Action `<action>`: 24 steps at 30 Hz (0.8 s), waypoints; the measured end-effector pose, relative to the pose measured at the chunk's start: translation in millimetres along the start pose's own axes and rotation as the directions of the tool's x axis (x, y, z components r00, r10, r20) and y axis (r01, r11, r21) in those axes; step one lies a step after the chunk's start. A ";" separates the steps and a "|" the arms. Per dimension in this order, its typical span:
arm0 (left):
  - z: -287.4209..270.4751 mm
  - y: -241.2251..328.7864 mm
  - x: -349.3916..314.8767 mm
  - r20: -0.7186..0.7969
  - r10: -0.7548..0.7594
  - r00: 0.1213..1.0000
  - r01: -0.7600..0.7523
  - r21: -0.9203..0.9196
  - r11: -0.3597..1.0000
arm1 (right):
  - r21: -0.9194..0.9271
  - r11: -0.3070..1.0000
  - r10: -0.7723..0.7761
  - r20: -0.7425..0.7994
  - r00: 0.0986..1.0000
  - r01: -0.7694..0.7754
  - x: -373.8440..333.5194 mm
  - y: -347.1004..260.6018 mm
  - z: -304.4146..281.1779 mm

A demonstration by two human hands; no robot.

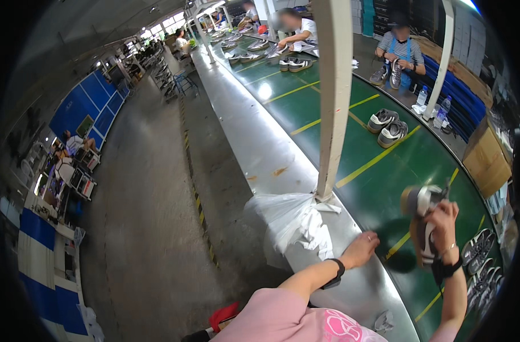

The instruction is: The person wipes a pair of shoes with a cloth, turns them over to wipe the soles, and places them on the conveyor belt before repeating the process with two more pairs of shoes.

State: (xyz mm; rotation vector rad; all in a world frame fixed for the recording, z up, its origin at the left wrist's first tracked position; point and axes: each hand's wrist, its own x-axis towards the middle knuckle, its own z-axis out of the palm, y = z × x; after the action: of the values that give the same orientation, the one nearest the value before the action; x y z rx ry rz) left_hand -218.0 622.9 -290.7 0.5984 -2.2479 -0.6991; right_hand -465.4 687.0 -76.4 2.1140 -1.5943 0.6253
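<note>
My right hand (pixel 442 223) is raised over the green conveyor belt and closed on a pair of sneakers (pixel 424 242), grey and white with brown soles. They are slightly blurred, and my fingers cover part of them. My left hand (pixel 361 249) hovers by the belt's near edge, its fingers loosely bent and nothing visible in them. Beyond the held pair, two grey sneakers (pixel 392 132) with white stripes sit on the belt.
A metal ledge (pixel 260 142) runs along the green belt (pixel 362 196), with a white post (pixel 334 97) rising from it. Crumpled plastic and white paper (pixel 312 231) lie beside the post. Several sneakers (pixel 481 265) stand at right. Co-workers handle shoes across the belt, near bottles (pixel 441 114).
</note>
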 end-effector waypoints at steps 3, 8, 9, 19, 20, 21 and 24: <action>-10.6 -15.5 4.9 -0.223 -0.196 0.955 0.186 -0.066 0.980 | 0.153 0.988 -0.070 0.273 0.960 0.029 -42.8 -81.4 -33.1; -31.4 -3.3 13.5 -0.084 -0.199 0.976 0.183 -0.168 0.969 | 0.395 0.904 -0.368 0.528 0.766 0.162 -137.8 -190.2 -22.4; -29.5 1.7 15.4 0.012 -0.157 0.988 0.157 -0.172 0.973 | 0.383 0.901 -0.386 0.501 0.775 0.202 -150.5 -205.5 -18.2; 26.8 106.3 70.6 0.711 0.207 0.672 -0.083 -0.205 0.975 | 0.171 0.886 0.427 0.065 0.902 -0.432 -185.4 -256.4 -52.8; 36.9 116.1 76.1 0.779 0.211 0.591 -0.101 -0.188 0.977 | 0.138 0.865 0.480 0.054 0.876 -0.483 -194.7 -260.9 -59.0; 47.4 122.3 80.3 0.825 0.189 0.532 -0.103 -0.158 0.982 | 0.108 0.837 0.537 0.021 0.843 -0.536 -206.8 -265.2 -64.5; 81.9 127.9 87.7 0.882 0.115 0.458 -0.186 -0.032 0.982 | 0.024 0.716 0.697 -0.063 0.714 -0.697 -247.0 -275.5 -90.3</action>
State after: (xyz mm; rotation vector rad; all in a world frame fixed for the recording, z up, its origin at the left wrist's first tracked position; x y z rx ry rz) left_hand -361.9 692.0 -218.1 -0.0210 -3.2588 -0.9886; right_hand -268.6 1001.4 -163.1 1.3959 -2.3550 0.9067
